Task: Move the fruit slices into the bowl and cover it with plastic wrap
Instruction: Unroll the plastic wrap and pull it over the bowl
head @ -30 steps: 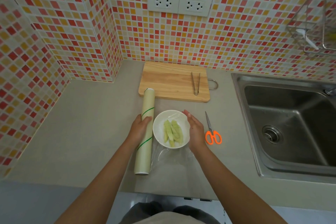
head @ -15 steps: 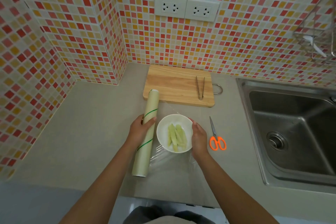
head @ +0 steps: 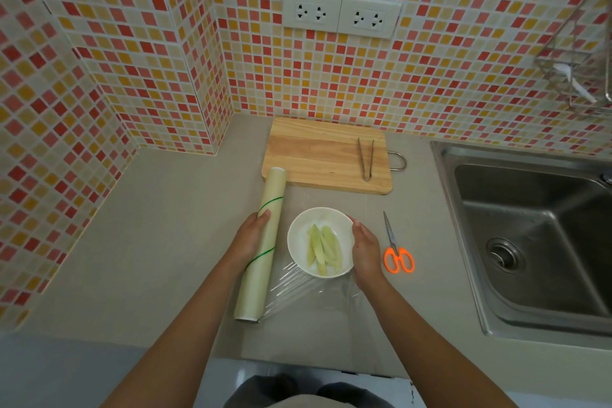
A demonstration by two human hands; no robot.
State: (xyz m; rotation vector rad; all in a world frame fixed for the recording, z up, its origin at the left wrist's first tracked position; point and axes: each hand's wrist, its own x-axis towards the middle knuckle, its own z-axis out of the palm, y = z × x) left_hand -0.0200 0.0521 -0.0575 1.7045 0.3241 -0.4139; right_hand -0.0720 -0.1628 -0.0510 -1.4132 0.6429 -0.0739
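A white bowl (head: 298,235) holding several pale green fruit slices (head: 323,248) sits on the counter, on a sheet of clear plastic wrap (head: 308,295) pulled out from a roll. The long pale roll of wrap (head: 261,248) lies to the bowl's left. My left hand (head: 253,235) rests on the roll's middle, gripping it. My right hand (head: 364,248) is curled against the bowl's right rim, on the wrap's edge. The film wrinkles between roll and bowl.
A wooden cutting board (head: 326,156) with metal tongs (head: 366,157) lies behind the bowl. Orange-handled scissors (head: 397,252) lie right of my right hand. A steel sink (head: 536,235) fills the right side. Tiled walls close the back and left.
My right hand has closed in against the bowl's right rim. The left hand stays on the roll. The camera view shifted slightly, and the wrap looks more stretched and wrinkled.
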